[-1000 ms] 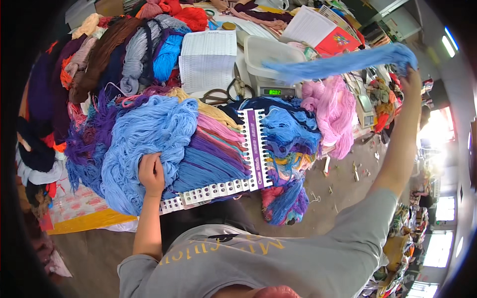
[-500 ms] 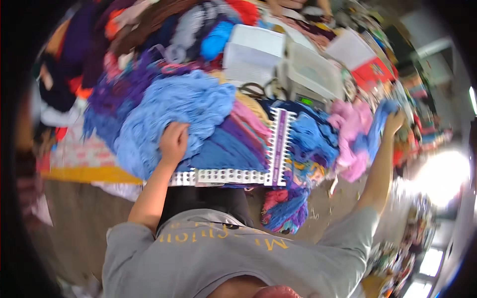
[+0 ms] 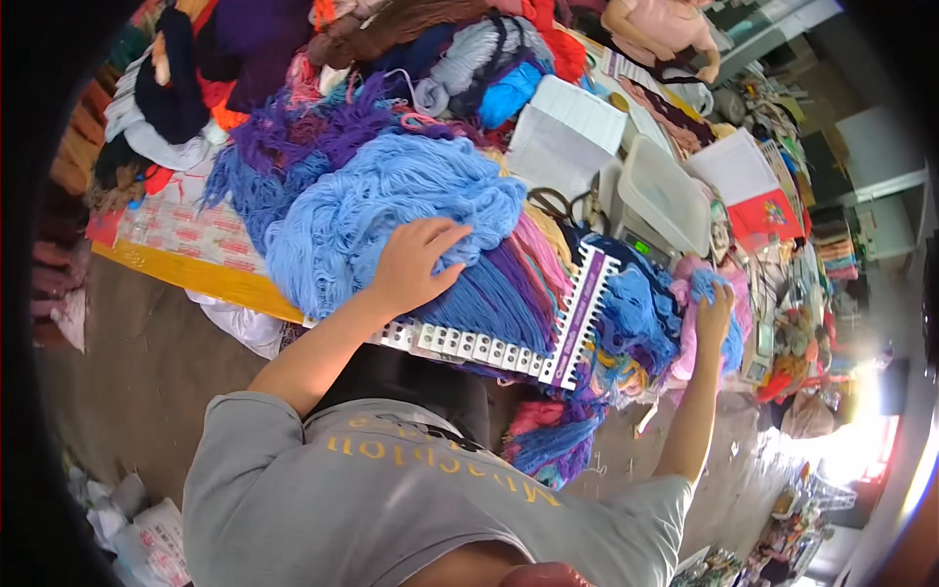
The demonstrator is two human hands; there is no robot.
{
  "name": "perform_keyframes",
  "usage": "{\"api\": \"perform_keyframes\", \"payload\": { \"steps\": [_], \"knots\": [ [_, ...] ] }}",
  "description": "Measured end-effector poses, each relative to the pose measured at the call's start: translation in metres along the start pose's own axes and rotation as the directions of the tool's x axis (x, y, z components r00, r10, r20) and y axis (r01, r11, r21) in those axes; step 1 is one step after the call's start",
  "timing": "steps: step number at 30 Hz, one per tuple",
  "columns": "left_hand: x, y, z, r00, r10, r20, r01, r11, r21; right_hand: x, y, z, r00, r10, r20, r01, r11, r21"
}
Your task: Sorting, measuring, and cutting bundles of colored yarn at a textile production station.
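Observation:
A big loose heap of light blue yarn (image 3: 342,210) lies on the table's near side. My left hand (image 3: 416,266) rests on its near right part, fingers spread. Under and beside that hand, darker blue and purple strands (image 3: 499,298) run toward a white toothed card (image 3: 584,313) with a purple stripe. Over at the right, my right hand (image 3: 717,308) is closed on a bunch of blue yarn (image 3: 706,284), against a pile of pink yarn (image 3: 687,352). Its fingertips are partly hidden by strands. More blue yarn (image 3: 626,305) lies between the card and the pink pile.
Behind the heap lie an open notebook (image 3: 567,132), black-handled scissors (image 3: 553,203) and a clear plastic tub (image 3: 668,191) on a scale (image 3: 641,240). A row of white perforated pieces (image 3: 469,347) lines the front edge. Another person (image 3: 660,29) is at the far side.
My right hand has come inward and down, bringing the blue yarn onto the pink pile. My left hand has opened its fingers on the light blue heap. The view has tilted.

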State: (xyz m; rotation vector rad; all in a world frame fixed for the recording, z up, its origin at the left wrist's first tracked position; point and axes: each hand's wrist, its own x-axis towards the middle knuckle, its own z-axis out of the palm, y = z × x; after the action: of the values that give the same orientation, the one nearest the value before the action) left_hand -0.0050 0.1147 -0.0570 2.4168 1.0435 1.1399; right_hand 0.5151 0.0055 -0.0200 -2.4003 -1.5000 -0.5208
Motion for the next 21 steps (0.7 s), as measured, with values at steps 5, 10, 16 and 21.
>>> {"api": "perform_keyframes", "payload": {
  "steps": [5,10,16,21],
  "knots": [
    [0.003,-0.045,0.025,0.959,-0.233,0.16,0.227,0.972,0.057,-0.025,-0.086,-0.036,0.979,-0.172,0.112,0.101,0.876,0.471],
    [0.047,-0.023,-0.064,0.903,-0.327,-0.278,0.244,0.924,-0.295,-0.054,-0.142,-0.062,0.952,-0.274,0.138,0.106,0.716,0.69],
    [0.089,0.035,-0.178,0.742,-0.396,-0.541,-0.11,0.724,-0.681,-0.08,-0.246,-0.083,0.844,-0.463,0.271,-0.07,0.405,0.911],
    [0.121,0.061,-0.223,0.714,0.44,-0.545,-0.329,0.897,0.294,-0.109,-0.33,-0.091,0.544,-0.836,0.075,0.054,0.124,0.991]
  ]
}}
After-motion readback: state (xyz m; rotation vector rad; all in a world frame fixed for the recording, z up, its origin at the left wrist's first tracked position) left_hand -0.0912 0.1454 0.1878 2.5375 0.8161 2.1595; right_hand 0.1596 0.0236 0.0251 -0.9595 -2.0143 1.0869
